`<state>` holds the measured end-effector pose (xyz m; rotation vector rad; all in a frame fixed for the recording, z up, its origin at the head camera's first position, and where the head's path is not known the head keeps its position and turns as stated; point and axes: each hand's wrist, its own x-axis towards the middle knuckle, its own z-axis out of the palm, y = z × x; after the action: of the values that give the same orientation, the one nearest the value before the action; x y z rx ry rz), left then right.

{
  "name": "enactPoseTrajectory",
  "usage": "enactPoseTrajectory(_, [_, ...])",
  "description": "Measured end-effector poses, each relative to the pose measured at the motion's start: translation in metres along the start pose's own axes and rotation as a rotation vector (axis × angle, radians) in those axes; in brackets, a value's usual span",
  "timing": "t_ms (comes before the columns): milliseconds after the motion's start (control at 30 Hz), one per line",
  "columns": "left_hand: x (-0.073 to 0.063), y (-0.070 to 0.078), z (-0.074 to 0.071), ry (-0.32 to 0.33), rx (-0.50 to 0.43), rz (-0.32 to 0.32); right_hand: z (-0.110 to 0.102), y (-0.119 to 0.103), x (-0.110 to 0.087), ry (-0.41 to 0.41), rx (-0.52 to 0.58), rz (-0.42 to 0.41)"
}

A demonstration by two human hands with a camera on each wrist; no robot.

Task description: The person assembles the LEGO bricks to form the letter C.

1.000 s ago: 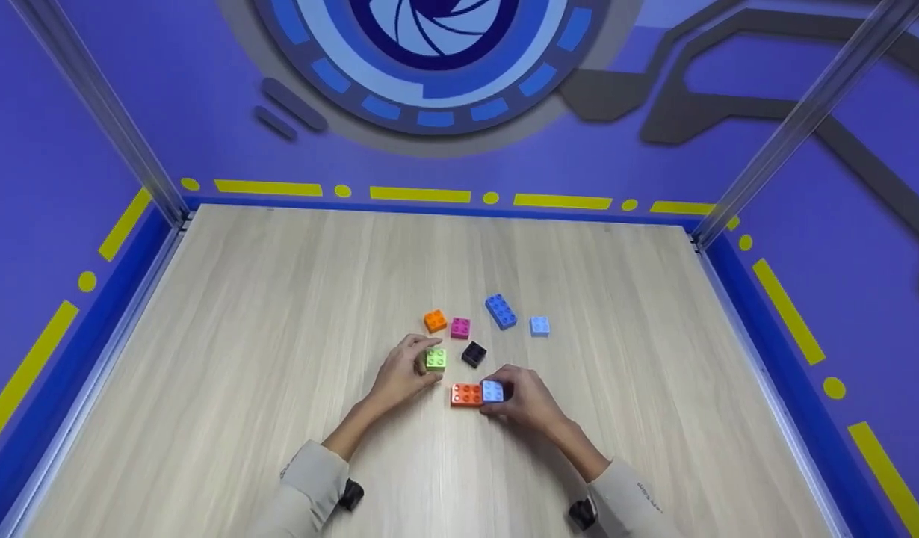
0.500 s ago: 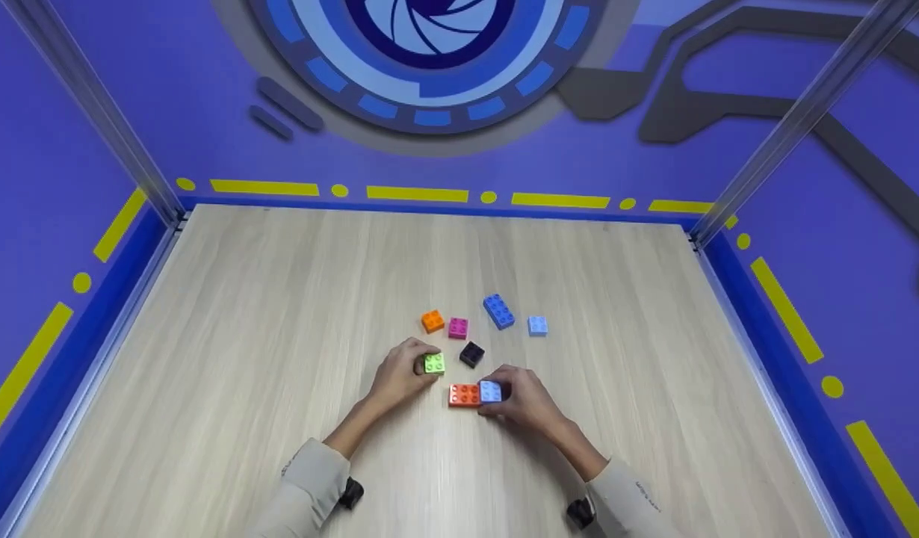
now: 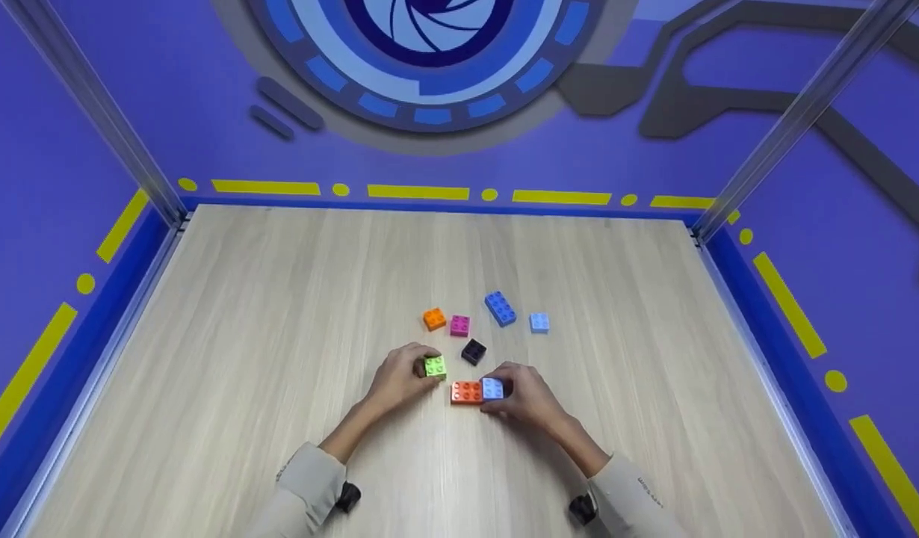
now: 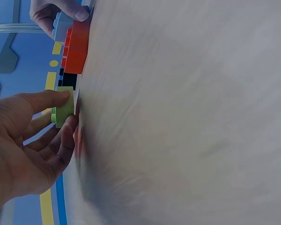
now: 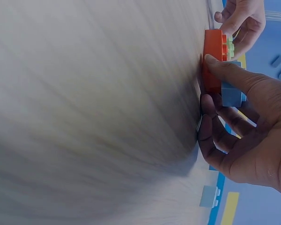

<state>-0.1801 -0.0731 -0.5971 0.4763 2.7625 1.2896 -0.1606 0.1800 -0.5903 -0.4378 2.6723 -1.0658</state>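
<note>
My left hand (image 3: 402,379) pinches a lime green 2x2 toy brick (image 3: 435,366) between thumb and fingers, studs facing up. In the left wrist view the green brick (image 4: 64,108) is close over the table. My right hand (image 3: 528,396) grips an orange-red brick (image 3: 465,393) with a light blue 2x2 brick (image 3: 492,388) stacked on its right end. The right wrist view shows the thumb against the side of the orange-red brick (image 5: 212,47), below the light blue brick (image 5: 232,89), which juts past its end. A small gap separates the green brick from the orange-red one.
Beyond the hands on the wooden table (image 3: 280,299) lie a black brick (image 3: 474,352), a magenta brick (image 3: 460,325), an orange brick (image 3: 434,319), a longer blue brick (image 3: 500,308) and another light blue brick (image 3: 539,323). Blue-purple panels (image 3: 459,168) wall the table's back and sides.
My left hand has drawn the green brick slightly toward me, closer to level with the orange-red brick. The right hand and its stacked bricks stay in place.
</note>
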Motion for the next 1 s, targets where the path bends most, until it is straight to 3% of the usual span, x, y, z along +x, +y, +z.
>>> enactPoseTrajectory(267, [-0.004,0.003,-0.003,-0.047,-0.069,0.004,-0.001,0.0,0.0,-0.007,0.017,0.012])
enactPoseTrajectory(667, [-0.012,0.006,0.001,-0.056,-0.145,0.085,0.0,0.005,0.0,0.0,0.004,-0.012])
enactPoseTrajectory(1000, [-0.019,0.008,0.003,-0.154,-0.203,0.112,-0.002,0.002,0.001,-0.011,0.031,0.0])
